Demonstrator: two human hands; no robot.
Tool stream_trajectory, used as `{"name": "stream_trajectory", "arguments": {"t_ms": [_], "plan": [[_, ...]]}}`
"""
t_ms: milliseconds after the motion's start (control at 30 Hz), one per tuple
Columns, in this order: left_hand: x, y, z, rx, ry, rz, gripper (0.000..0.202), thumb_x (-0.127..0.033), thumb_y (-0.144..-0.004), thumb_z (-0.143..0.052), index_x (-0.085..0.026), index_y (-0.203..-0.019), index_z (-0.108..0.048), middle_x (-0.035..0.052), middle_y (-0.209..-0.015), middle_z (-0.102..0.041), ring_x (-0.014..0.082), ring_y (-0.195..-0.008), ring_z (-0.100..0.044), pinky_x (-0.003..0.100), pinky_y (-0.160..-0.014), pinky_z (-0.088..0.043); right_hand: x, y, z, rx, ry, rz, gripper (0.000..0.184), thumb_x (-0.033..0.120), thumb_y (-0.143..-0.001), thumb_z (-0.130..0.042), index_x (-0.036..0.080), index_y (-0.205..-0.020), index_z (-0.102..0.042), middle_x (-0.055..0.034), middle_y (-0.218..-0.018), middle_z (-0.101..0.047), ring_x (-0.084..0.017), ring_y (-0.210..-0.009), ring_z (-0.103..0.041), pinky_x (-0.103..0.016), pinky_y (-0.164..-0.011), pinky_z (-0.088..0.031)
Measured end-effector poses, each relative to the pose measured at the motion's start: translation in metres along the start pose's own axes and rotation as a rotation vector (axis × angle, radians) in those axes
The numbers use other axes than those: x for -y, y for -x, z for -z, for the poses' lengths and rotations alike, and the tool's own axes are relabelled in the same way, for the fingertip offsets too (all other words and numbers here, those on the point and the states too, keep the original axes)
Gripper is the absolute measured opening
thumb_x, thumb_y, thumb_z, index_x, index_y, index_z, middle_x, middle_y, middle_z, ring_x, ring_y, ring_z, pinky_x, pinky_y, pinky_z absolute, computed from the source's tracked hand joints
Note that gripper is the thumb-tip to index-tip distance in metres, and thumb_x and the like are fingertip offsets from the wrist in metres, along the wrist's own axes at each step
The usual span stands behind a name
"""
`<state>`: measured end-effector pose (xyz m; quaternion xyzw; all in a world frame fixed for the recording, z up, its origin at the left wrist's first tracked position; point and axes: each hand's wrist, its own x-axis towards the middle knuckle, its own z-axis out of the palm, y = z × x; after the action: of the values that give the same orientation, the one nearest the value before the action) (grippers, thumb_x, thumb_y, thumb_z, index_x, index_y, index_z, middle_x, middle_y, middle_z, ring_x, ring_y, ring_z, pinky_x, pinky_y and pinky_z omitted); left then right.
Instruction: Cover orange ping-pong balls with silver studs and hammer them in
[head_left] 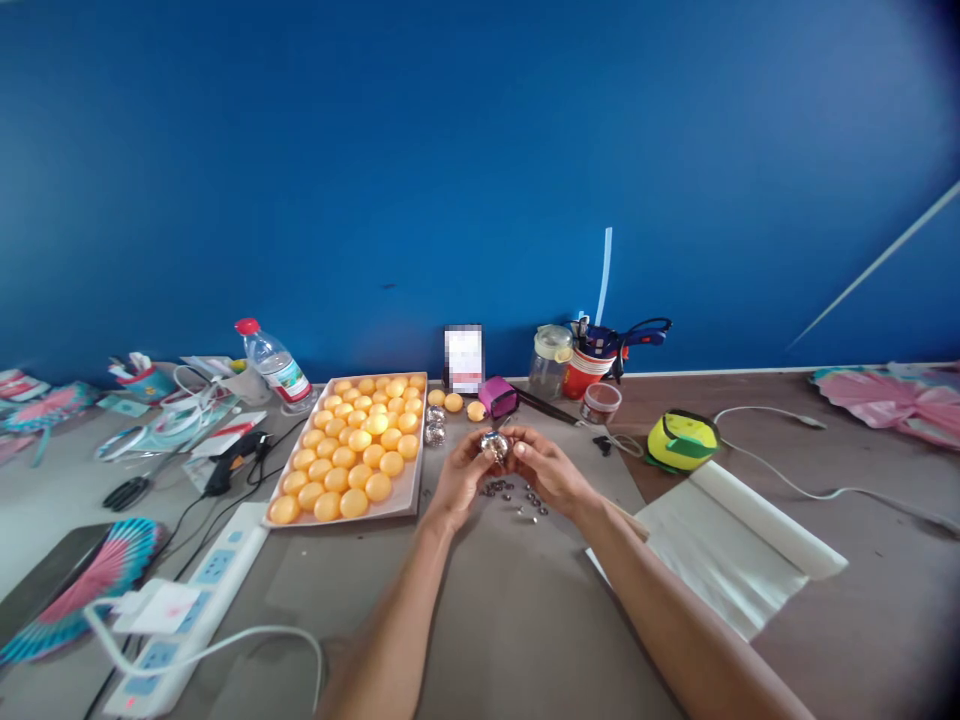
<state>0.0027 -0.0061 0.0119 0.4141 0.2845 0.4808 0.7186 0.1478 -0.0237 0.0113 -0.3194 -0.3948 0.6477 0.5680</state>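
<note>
My left hand (463, 475) and my right hand (551, 465) are together over the table, with a shiny silver ball (494, 446) between their fingertips. Both hands are closed on it, and the fingers hide part of its surface. Several small dark metal pieces (534, 500) lie scattered on the table just below the hands. Two similar silver balls (435, 428) sit to the left, next to the tray. Behind them lie a few loose orange balls (453, 402). A purple pouch (498, 396) lies just beyond my fingers.
To the left stands a white tray (409, 508) full of orange balls. A power strip (225, 560), a glue gun (236, 462) and a plastic bottle (277, 368) are further left. A glass jar (551, 362), red cup (586, 374), yellow-green pouch (681, 440) and white sheet (727, 545) are right.
</note>
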Motion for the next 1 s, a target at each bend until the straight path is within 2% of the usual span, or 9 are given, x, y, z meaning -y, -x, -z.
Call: {"name": "stream_trajectory", "arguments": {"t_ms": [133, 233, 300, 433, 633, 767, 867, 1000], "plan": [[-0.003, -0.002, 0.001, 0.024, 0.116, 0.026, 0.038, -0.024, -0.067, -0.071, -0.017, -0.102, -0.057, 0.0028, -0.091, -0.062, 0.0081, -0.065, -0.057, 0.022, -0.065, -0.044, 0.001, 0.002, 0.004, -0.008, -0.079, -0.003, 0.036, 0.044, -0.07, -0.065, 0.02, -0.096, -0.06, -0.0025, -0.085, -0.061, -0.012, -0.065, -0.056, -0.03, -0.07, -0.045], [-0.003, -0.002, 0.002, 0.042, 0.153, 0.049, 0.038, -0.023, -0.067, -0.07, -0.016, -0.102, -0.056, 0.0036, -0.091, -0.062, 0.0088, -0.066, -0.058, 0.022, -0.066, -0.044, -0.002, 0.001, 0.006, -0.043, -0.046, 0.007, 0.036, 0.046, -0.07, -0.063, 0.019, -0.094, -0.061, -0.0033, -0.086, -0.061, -0.013, -0.065, -0.055, -0.031, -0.069, -0.045], [-0.002, -0.001, 0.003, 0.028, 0.166, 0.05, 0.038, -0.022, -0.067, -0.07, -0.016, -0.102, -0.056, 0.0034, -0.091, -0.062, 0.0094, -0.067, -0.058, 0.022, -0.065, -0.044, -0.005, 0.0, 0.009, -0.094, 0.058, 0.033, 0.036, 0.045, -0.07, -0.063, 0.019, -0.094, -0.062, -0.0028, -0.085, -0.061, -0.011, -0.062, -0.053, -0.029, -0.064, -0.044], [-0.002, -0.002, 0.005, -0.011, 0.196, 0.03, 0.033, -0.022, -0.069, -0.068, -0.016, -0.099, -0.057, 0.0019, -0.085, -0.062, 0.0093, -0.064, -0.057, 0.023, -0.064, -0.045, -0.013, -0.001, 0.015, -0.164, 0.402, 0.107, 0.037, 0.041, -0.071, -0.062, 0.016, -0.098, -0.06, -0.0032, -0.083, -0.062, -0.012, -0.065, -0.052, -0.026, -0.06, -0.042], [-0.004, -0.004, 0.006, -0.049, 0.226, 0.037, 0.028, -0.023, -0.069, -0.068, -0.015, -0.094, -0.058, 0.0021, -0.08, -0.062, 0.0084, -0.061, -0.056, 0.022, -0.061, -0.044, -0.021, 0.001, 0.013, -0.131, 0.759, 0.215, 0.033, 0.036, -0.075, -0.056, 0.015, -0.1, -0.058, -0.0037, -0.082, -0.061, -0.015, -0.073, -0.056, -0.029, -0.067, -0.046], [-0.004, -0.003, 0.009, -0.015, 0.268, 0.039, 0.024, -0.024, -0.073, -0.065, -0.015, -0.094, -0.058, 0.0061, -0.087, -0.064, 0.0097, -0.062, -0.057, 0.024, -0.061, -0.045, -0.023, 0.003, 0.009, -0.117, 1.043, 0.329, 0.025, 0.028, -0.075, -0.054, 0.017, -0.097, -0.059, -0.0034, -0.08, -0.059, -0.015, -0.072, -0.055, -0.028, -0.066, -0.046], [-0.005, -0.003, 0.011, 0.011, 0.358, 0.053, 0.024, -0.024, -0.076, -0.062, -0.014, -0.097, -0.057, 0.01, -0.094, -0.064, 0.0107, -0.064, -0.057, 0.025, -0.063, -0.046, -0.025, 0.003, 0.009, -0.124, 1.157, 0.417, 0.021, 0.023, -0.077, -0.051, 0.018, -0.096, -0.058, -0.0045, -0.081, -0.058, -0.016, -0.073, -0.055, -0.029, -0.067, -0.046], [-0.007, -0.004, 0.014, 0.037, 0.461, 0.095, 0.03, -0.02, -0.077, -0.058, -0.015, -0.107, -0.055, 0.0119, -0.096, -0.064, 0.0095, -0.064, -0.057, 0.023, -0.063, -0.046, -0.028, 0.003, 0.013, -0.174, 1.189, 0.47, 0.021, 0.019, -0.079, -0.047, 0.019, -0.098, -0.056, -0.0061, -0.087, -0.058, -0.016, -0.072, -0.055, -0.029, -0.069, -0.046]]}}
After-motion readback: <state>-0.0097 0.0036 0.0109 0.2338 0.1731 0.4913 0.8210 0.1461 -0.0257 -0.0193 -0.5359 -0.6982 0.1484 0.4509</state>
